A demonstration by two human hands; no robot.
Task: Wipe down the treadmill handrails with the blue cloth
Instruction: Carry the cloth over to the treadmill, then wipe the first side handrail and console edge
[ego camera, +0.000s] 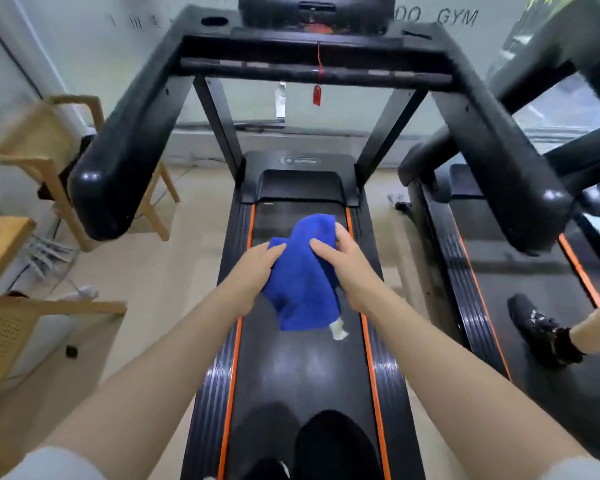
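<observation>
Left hand (253, 271): forearm bare, extended forward and inward, palm down, fingers curled into the edge of the blue cloth (302, 282); right hand (340, 265): forearm bare, extended forward and inward, thumb across the cloth's front, fingers wrapped behind it; both hands close together at mid-frame.

2 hands (257, 271), 1 cloth (300, 292), 2 treadmills (302, 375)

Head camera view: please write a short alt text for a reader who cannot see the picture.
A person standing on a treadmill holds a blue cloth in front of them with the left hand and the right hand, above the belt. The black left handrail and right handrail are untouched on either side.
</observation>
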